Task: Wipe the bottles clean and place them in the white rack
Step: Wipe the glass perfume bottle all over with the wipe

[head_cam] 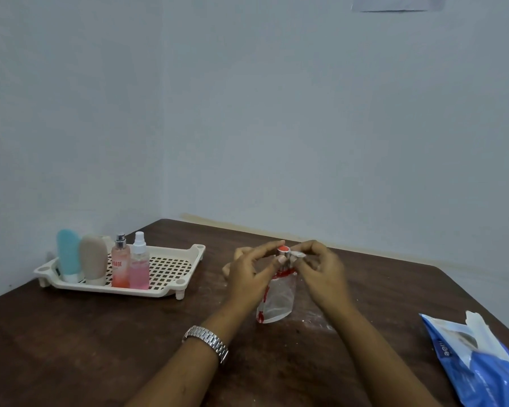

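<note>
A clear glass bottle with red trim and silver cap [276, 301] stands on a dark wooden table [71, 348], its cap pinched by fingertips of the left hand [247, 277] while the right hand [321, 274] pinches a crumpled white wipe [299, 255] against it. At ten o'clock sits a white lattice rack [171, 268], its right half open; a blue wipe packet [482, 374] lies at four o'clock near the table edge.

Dim, even, bluish light; soft shadows, slight overall blur, wide-angle bending at edges.
</note>
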